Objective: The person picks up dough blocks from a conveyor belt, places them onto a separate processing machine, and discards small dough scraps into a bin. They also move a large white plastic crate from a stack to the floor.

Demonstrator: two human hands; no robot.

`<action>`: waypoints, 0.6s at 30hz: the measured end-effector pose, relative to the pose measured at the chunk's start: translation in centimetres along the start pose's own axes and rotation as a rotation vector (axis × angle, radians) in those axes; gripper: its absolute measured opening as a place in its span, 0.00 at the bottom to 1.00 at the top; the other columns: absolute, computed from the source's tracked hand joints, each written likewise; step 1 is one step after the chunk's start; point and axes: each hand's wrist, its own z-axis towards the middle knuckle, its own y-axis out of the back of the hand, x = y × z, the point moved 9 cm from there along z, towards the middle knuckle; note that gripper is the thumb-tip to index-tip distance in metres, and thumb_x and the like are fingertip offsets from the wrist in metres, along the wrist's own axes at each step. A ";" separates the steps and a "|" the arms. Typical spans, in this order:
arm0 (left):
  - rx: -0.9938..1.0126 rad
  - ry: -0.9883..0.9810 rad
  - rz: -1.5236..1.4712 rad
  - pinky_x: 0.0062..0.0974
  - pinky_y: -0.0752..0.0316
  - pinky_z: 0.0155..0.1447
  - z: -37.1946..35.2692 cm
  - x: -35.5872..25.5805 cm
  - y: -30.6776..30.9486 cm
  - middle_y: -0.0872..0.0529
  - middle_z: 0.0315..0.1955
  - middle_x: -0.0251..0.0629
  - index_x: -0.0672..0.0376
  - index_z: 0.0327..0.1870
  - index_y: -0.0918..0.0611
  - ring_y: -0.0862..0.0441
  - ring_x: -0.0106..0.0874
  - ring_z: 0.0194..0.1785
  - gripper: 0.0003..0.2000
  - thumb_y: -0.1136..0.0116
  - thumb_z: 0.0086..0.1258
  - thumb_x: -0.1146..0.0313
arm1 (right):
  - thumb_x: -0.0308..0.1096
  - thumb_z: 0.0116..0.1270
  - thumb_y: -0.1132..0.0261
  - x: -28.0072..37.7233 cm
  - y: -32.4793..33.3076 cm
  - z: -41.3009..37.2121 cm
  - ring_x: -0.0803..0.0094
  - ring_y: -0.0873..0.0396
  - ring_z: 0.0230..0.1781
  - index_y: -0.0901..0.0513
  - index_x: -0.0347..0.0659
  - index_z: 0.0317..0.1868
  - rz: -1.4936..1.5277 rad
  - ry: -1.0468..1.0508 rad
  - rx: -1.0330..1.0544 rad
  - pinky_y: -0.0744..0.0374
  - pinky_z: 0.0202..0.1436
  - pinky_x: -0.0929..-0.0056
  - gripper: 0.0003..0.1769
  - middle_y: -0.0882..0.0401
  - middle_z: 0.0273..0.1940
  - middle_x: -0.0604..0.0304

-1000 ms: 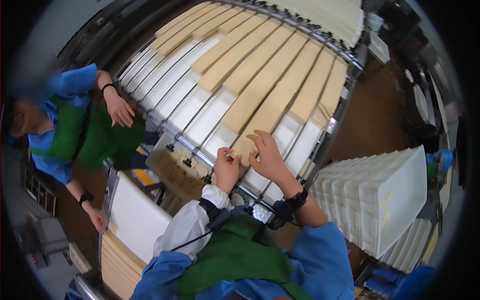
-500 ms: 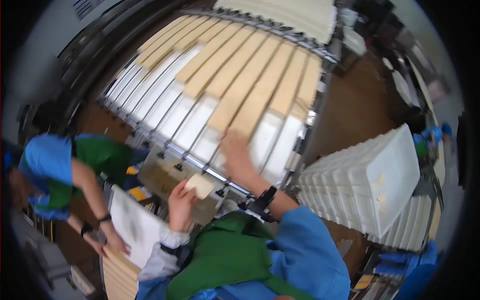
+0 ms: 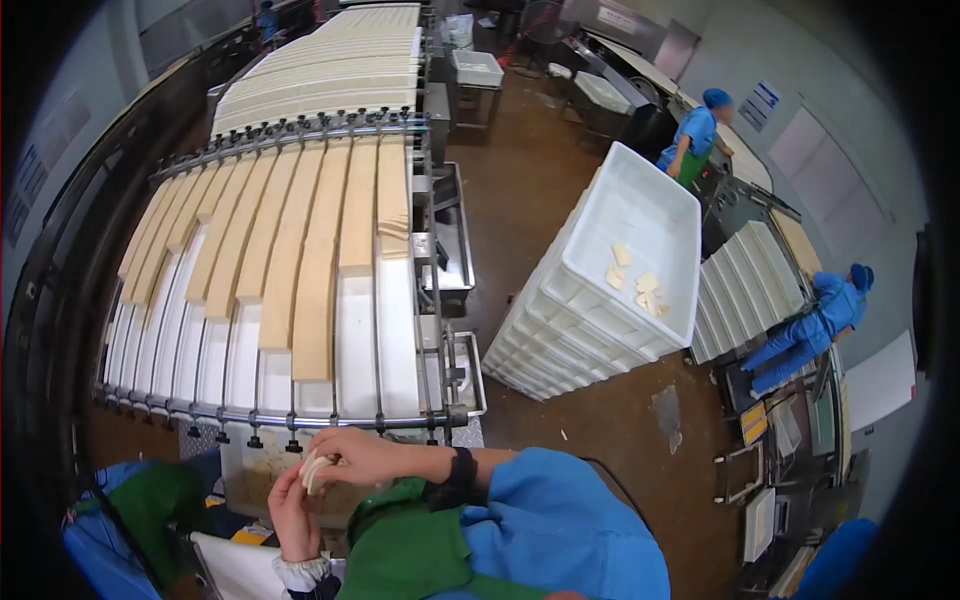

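Just in front of my body, near the front rail of the conveyor, my two hands meet around a few thin, pale, squarish slices. My left hand pinches them from the left and below. My right hand curls over them from the right, its fingers partly covering them. Beyond them, long cream-coloured rows of stacked slices lie side by side in the white lanes of the conveyor, parted by thin metal rods. The row at the far right ends in a few slanted slices.
To my right stands a tall stack of white plastic crates, the top one holding several loose slices. A co-worker in a green apron is at my lower left. Other people in blue work at a line on the right.
My view has swung to the right. My right hand has left the end of a row on the conveyor and joined my left hand, which held a pale square piece before.
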 end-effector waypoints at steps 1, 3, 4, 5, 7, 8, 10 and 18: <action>-0.018 -0.011 -0.040 0.24 0.22 0.48 -0.7 -0.8 -0.4 0.15 0.45 0.41 0.68 0.53 0.20 0.17 0.29 0.46 0.13 0.47 0.75 0.68 | 0.35 0.63 0.32 -0.6 0.4 -0.1 0.61 0.20 0.43 0.18 0.35 0.43 0.011 -0.068 -0.039 0.21 0.49 0.67 0.13 0.21 0.45 0.51; 0.066 -0.042 0.027 0.24 0.22 0.50 -0.6 -0.4 -0.4 0.15 0.47 0.41 0.69 0.56 0.21 0.17 0.28 0.48 0.16 0.46 0.75 0.66 | 0.34 0.62 0.30 -2.3 -0.3 -0.4 0.66 0.19 0.42 0.18 0.35 0.44 0.067 -0.195 -0.033 0.19 0.45 0.70 0.13 0.20 0.42 0.53; 0.009 -0.015 0.188 0.22 0.23 0.53 -0.7 -0.5 -0.2 0.15 0.48 0.40 0.69 0.57 0.22 0.18 0.27 0.49 0.17 0.41 0.71 0.70 | 0.33 0.62 0.29 -2.5 -0.7 -0.4 0.69 0.19 0.42 0.18 0.35 0.44 0.154 -0.214 -0.032 0.19 0.44 0.71 0.13 0.20 0.42 0.55; -0.018 -0.055 0.258 0.21 0.23 0.53 -0.8 -0.6 0.4 0.15 0.48 0.40 0.69 0.56 0.21 0.18 0.26 0.49 0.17 0.37 0.68 0.75 | 0.32 0.62 0.29 -2.6 -1.1 -0.1 0.72 0.20 0.43 0.19 0.36 0.45 0.244 -0.240 -0.023 0.18 0.44 0.72 0.13 0.19 0.41 0.58; -0.083 -0.053 0.218 0.21 0.23 0.51 -1.0 0.2 1.9 0.14 0.45 0.39 0.69 0.54 0.19 0.18 0.24 0.47 0.15 0.37 0.67 0.75 | 0.27 0.61 0.29 -3.0 -2.9 0.4 0.75 0.19 0.43 0.21 0.34 0.47 0.289 -0.329 0.081 0.18 0.43 0.75 0.15 0.19 0.43 0.59; -0.135 -0.068 0.218 0.20 0.22 0.47 -1.3 0.4 2.8 0.13 0.42 0.37 0.69 0.52 0.18 0.17 0.23 0.43 0.14 0.36 0.67 0.74 | 0.32 0.56 0.28 -3.7 -3.6 0.7 0.75 0.17 0.34 0.17 0.36 0.42 0.370 -0.261 0.002 0.19 0.38 0.74 0.15 0.16 0.34 0.58; -0.232 -0.153 0.210 0.18 0.23 0.40 -2.1 0.6 4.6 0.13 0.36 0.35 0.68 0.49 0.16 0.19 0.20 0.35 0.12 0.36 0.67 0.73 | 0.33 0.54 0.29 -3.8 -5.1 1.5 0.73 0.19 0.30 0.16 0.37 0.39 0.203 -0.218 0.027 0.21 0.34 0.71 0.13 0.17 0.32 0.56; -0.571 -0.401 0.227 0.21 0.21 0.45 -6.2 1.2 13.6 0.14 0.42 0.42 0.66 0.60 0.24 0.18 0.24 0.41 0.22 0.35 0.65 0.70 | 0.30 0.56 0.31 1.5 -9.2 7.9 0.54 0.22 0.48 0.19 0.37 0.49 -0.267 0.113 0.107 0.24 0.53 0.64 0.18 0.21 0.47 0.47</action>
